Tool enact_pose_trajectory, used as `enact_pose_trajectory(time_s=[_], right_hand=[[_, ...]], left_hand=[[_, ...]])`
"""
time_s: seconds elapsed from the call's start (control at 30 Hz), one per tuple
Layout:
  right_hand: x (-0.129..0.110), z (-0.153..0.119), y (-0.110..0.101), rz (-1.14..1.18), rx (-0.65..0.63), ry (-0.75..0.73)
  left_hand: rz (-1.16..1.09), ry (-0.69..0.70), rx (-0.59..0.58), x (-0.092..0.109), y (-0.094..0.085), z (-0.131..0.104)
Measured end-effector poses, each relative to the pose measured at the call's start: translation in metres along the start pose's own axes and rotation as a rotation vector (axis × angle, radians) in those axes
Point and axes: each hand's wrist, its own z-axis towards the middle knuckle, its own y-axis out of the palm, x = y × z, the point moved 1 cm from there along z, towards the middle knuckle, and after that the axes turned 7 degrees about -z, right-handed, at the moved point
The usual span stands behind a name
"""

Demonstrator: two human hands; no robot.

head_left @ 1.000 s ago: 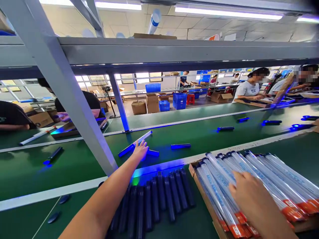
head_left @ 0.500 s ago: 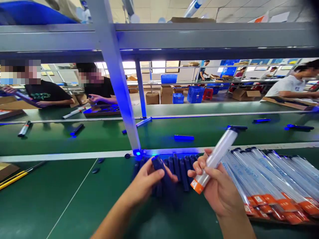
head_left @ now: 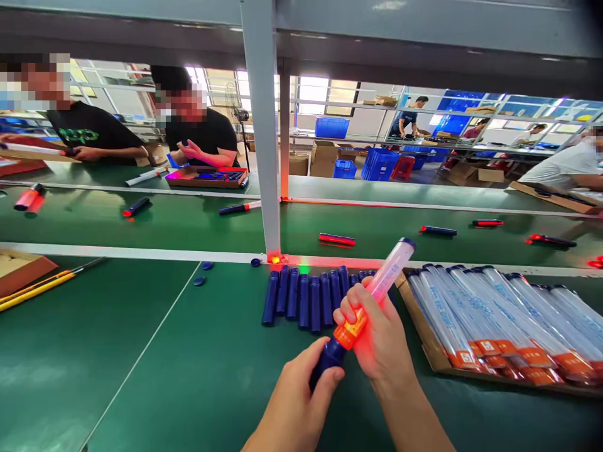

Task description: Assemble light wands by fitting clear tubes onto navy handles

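My left hand (head_left: 304,392) is closed round a dark blue flashlight handle (head_left: 328,356). Its upper end meets the orange-banded end of a clear plastic tube (head_left: 392,267), which glows red inside. My right hand (head_left: 377,326) wraps round that tube near the orange band, tilting it up and to the right. Whether the two parts are fully joined cannot be seen. Beyond my hands, several dark blue handles (head_left: 304,301) lie side by side on the green table. A cardboard tray (head_left: 426,339) at the right holds several clear tubes (head_left: 475,307) with orange ends.
A grey post (head_left: 264,125) rises beyond the handles. Behind it, several lights and handles lie on a green belt (head_left: 202,229). Small dark caps (head_left: 200,280) and yellow-handled tools (head_left: 38,289) are at the left. Co-workers (head_left: 202,135) sit across the belt.
The handle and the clear tube, held apart before, now meet end to end. Both hands have come lower and closer together. The lights on the belt have turned from blue to red.
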Motion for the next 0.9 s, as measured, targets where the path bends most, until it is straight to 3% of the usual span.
enact_pose_trajectory(time_s=[0.23,0.43,0.53,0.73,0.83,0.9], right_hand=[[-0.003,-0.003,0.004,-0.068,0.094,-0.084],[-0.006,-0.003,0.008,-0.057,0.038,-0.136],[-0.007,-0.002,0.011,-0.073,0.008,-0.095],[-0.005,-0.003,0.008,-0.062,-0.107,-0.02],[-0.006,-0.007,0.009,-0.089,-0.251,-0.013],[-0.007,-0.012,0.011,-0.169,-0.328,-0.074]], left_hand=[[0.101,0.145,0.034,-0.004,0.002,0.002],[0.031,0.145,-0.074,0.007,0.002,0.004],[0.024,0.146,-0.087,0.011,0.003,0.004],[0.009,0.129,-0.065,-0.003,0.009,0.0],[0.003,0.089,-0.183,-0.001,-0.007,0.003],[-0.011,0.104,-0.201,0.014,-0.026,0.007]])
